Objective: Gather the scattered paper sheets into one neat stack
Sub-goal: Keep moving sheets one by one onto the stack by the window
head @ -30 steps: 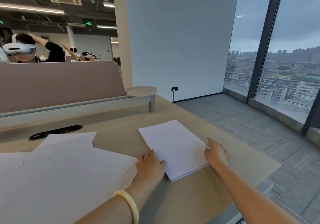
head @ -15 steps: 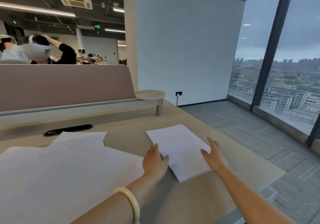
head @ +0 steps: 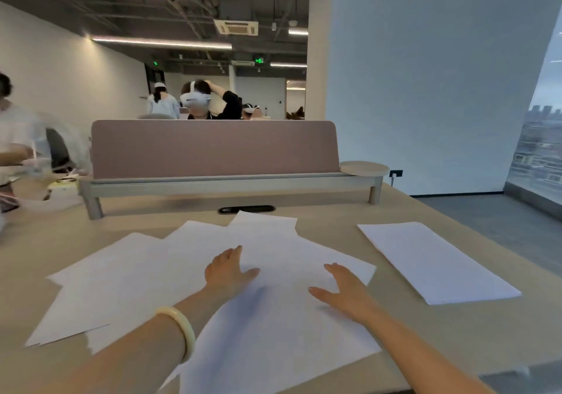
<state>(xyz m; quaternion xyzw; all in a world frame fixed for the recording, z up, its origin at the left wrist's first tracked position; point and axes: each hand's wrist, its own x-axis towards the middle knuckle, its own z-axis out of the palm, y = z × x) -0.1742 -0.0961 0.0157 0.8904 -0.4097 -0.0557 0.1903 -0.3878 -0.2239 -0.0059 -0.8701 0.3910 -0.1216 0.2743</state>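
Note:
Several white paper sheets point(head: 146, 278) lie fanned out and overlapping across the middle of the wooden desk point(head: 456, 333). A squared-up stack of paper point(head: 435, 263) sits apart at the right. My left hand point(head: 226, 269), with a pale bangle on the wrist, lies flat with straight fingers on the fanned sheets. My right hand point(head: 343, 287) is also flat and spread over the topmost sheet, a little to the right. Neither hand grips anything.
A mauve divider screen point(head: 213, 148) on a grey rail stands at the desk's back, with a cable slot point(head: 246, 209) before it and a round shelf point(head: 363, 168) at its right end. People with headsets sit behind. Another person stands at far left.
Both hands left the neat stack on the right and moved left onto the fanned sheets. My view swung left, so the stack now sits at the right.

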